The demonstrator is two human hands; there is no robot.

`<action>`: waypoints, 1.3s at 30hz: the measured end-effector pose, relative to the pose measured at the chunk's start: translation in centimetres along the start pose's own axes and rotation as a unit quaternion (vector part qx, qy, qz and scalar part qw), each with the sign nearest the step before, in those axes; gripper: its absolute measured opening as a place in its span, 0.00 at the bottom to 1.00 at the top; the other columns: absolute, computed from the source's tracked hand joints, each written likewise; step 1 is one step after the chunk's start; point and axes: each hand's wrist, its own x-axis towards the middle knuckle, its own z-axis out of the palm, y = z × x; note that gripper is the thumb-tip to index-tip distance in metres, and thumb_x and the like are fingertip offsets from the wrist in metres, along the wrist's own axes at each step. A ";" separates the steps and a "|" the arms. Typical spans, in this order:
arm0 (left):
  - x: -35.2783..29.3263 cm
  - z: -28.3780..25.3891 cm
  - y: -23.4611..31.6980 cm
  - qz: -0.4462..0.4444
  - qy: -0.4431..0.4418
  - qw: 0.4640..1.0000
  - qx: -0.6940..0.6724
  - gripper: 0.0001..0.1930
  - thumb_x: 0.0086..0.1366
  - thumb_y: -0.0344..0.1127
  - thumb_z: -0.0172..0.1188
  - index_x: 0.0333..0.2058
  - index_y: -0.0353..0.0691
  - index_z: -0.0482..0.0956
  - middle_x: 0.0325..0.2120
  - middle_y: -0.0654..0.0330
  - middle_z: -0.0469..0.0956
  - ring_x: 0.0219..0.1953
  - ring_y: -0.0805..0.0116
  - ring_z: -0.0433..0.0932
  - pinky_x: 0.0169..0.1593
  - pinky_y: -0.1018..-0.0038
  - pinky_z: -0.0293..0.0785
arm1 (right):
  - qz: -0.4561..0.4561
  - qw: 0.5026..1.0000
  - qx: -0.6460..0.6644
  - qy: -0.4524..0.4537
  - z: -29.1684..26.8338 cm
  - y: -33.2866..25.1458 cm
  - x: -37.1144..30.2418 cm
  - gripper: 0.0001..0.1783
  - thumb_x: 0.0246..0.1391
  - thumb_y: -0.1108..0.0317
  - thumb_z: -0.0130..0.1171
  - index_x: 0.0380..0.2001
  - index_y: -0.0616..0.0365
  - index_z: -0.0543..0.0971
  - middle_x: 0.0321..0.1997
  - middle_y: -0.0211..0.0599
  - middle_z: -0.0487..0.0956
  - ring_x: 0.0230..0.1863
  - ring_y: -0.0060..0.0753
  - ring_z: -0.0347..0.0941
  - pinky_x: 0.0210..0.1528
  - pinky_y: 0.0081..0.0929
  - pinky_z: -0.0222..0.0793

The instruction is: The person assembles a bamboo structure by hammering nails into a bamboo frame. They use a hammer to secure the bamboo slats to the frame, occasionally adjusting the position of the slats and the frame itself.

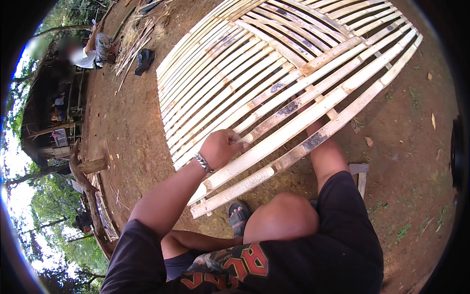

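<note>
A large panel of pale split-bamboo slats (235,93) spreads out before me, with wider crosspieces running over the slats and dark scorch-like marks on some. My left hand (220,148), a chain bracelet at its wrist, is closed with thumb and fingers on the end of a bamboo slat near the panel's close edge. My right forearm (327,154) reaches beneath the outer slats on the right. Those slats cover most of my right hand, so its fingers do not show.
Below the panel is brown bare soil (122,122). A small wooden stool or block (360,171) stands by my right arm. At the far left a person (93,54) sits near loose bamboo strips (134,46) and a black bag (143,61). A thatched hut (49,108) stands beyond.
</note>
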 end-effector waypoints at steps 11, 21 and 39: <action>0.9 0.5 0.1 0.004 -0.013 1.000 0.011 0.20 0.63 0.53 0.71 0.32 0.38 0.85 0.22 0.55 0.81 0.28 0.59 0.81 0.38 0.63 0.77 | -0.049 0.993 0.010 0.105 -2.1 0.5 -3.9 0.32 0.55 0.53 0.67 0.60 0.57 0.78 0.69 0.45 0.71 0.71 0.51 0.63 0.71 0.63 0.54; 1.7 1.2 -0.8 0.010 -0.035 0.999 0.007 0.20 0.64 0.54 0.68 0.33 0.39 0.88 0.29 0.48 0.85 0.36 0.51 0.84 0.45 0.58 0.79 | -0.015 0.998 -0.038 0.041 -14.4 -4.5 -19.6 0.33 0.54 0.53 0.68 0.59 0.59 0.78 0.69 0.43 0.71 0.72 0.47 0.61 0.71 0.63 0.50; 3.3 5.4 -3.2 0.048 0.039 0.998 0.012 0.17 0.63 0.49 0.68 0.31 0.39 0.86 0.38 0.47 0.84 0.43 0.48 0.82 0.49 0.56 0.77 | 0.246 0.703 0.667 -0.015 -18.1 -3.8 -18.2 0.23 0.64 0.75 0.56 0.62 0.61 0.70 0.49 0.33 0.82 0.47 0.26 0.79 0.49 0.28 0.75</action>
